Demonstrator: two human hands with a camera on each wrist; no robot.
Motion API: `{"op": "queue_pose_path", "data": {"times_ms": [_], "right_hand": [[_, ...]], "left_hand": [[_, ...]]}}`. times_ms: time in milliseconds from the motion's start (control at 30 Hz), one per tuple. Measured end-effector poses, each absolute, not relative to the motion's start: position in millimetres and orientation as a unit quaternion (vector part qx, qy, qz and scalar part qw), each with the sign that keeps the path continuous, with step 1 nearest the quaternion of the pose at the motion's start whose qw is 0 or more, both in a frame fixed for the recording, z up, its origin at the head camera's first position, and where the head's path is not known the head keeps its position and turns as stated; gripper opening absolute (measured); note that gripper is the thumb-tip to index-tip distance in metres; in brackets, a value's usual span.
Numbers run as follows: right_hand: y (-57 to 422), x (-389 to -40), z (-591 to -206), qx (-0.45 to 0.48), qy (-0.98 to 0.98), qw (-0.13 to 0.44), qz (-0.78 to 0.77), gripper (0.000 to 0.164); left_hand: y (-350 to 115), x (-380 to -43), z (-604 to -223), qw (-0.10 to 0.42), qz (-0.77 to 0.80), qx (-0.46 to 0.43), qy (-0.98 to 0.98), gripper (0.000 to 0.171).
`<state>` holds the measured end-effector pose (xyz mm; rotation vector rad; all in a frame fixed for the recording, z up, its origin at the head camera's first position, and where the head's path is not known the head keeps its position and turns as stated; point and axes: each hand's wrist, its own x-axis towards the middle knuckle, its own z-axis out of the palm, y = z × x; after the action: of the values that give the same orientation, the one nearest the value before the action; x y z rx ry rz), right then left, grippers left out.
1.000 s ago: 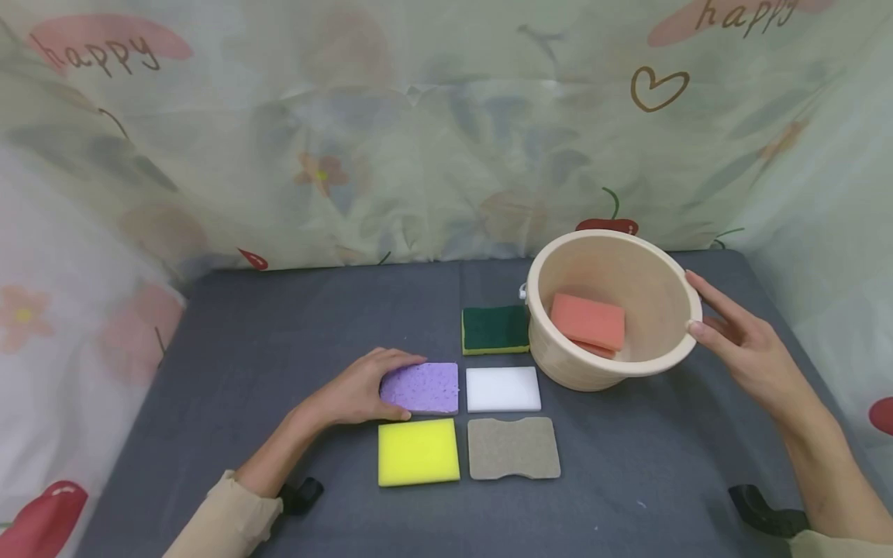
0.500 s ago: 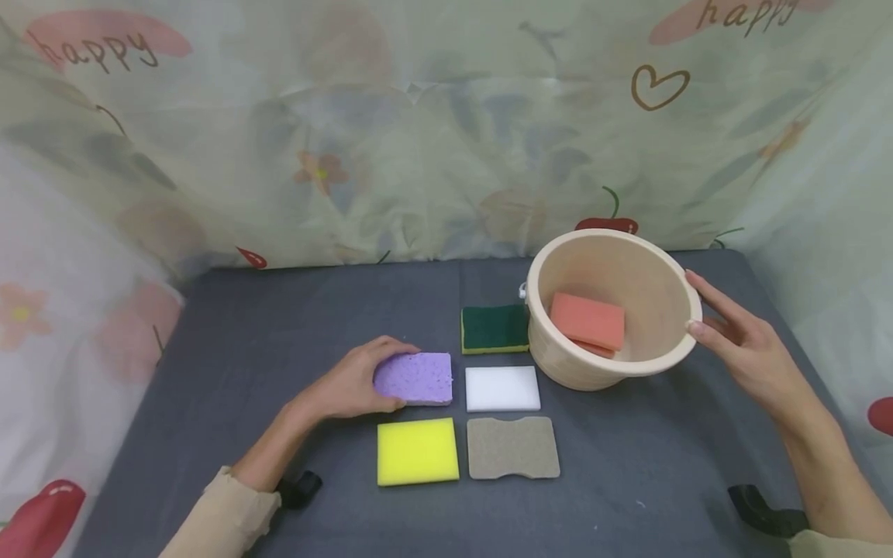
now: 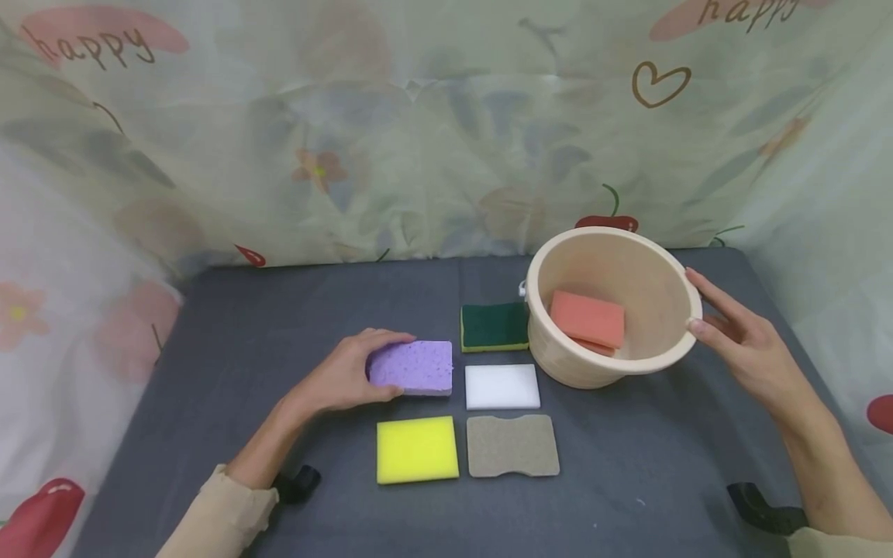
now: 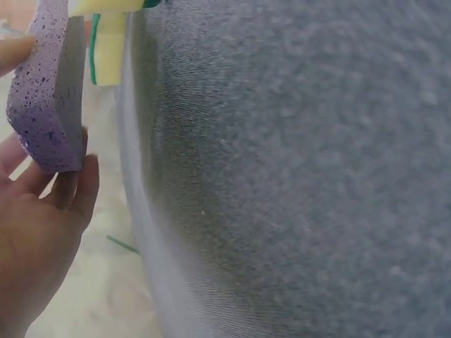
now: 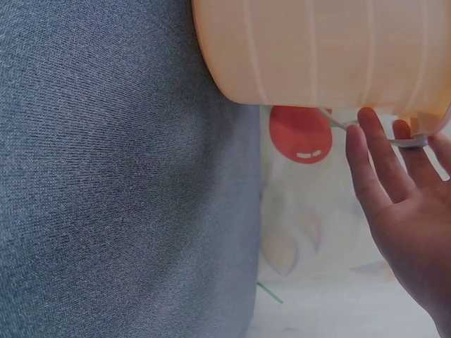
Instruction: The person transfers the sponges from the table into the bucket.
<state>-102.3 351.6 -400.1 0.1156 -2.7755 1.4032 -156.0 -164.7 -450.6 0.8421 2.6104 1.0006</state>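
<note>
My left hand [image 3: 349,370] grips a purple speckled sponge [image 3: 415,367] by its left end, thumb on the near side and fingers on the far side. In the left wrist view the sponge [image 4: 51,91] is held off the dark table cloth. My right hand [image 3: 756,353] touches the right rim of a beige bucket [image 3: 579,370] with thumb and fingertips. In the right wrist view its fingers [image 5: 384,165] stretch beside the bucket wall, near the thin handle [image 5: 405,143]. Inside the bucket lie orange-pink sponges [image 3: 588,319], one partly covering another.
A green-and-yellow scouring sponge [image 3: 494,327] lies against the bucket's left side. Below it are a white sponge [image 3: 502,387] and a grey notched pad [image 3: 512,446]. A yellow sponge [image 3: 417,450] lies left of the pad. Patterned curtains [image 3: 418,155] enclose the table's back and sides.
My left hand has lifted the purple sponge off the cloth and shifted it slightly left and away, toward the back. The right hand and bucket have stayed put.
</note>
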Motion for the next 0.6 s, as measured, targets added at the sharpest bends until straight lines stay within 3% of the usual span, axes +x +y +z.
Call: {"op": "queue_pose_path", "data": {"times_ms": [600], "right_hand": [[352, -104, -402, 0.026, -0.892, 0.015, 0.452, 0.071]], "left_hand": [[-158, -156, -429, 0.108, 0.332, 0.303, 0.887, 0.072]]}}
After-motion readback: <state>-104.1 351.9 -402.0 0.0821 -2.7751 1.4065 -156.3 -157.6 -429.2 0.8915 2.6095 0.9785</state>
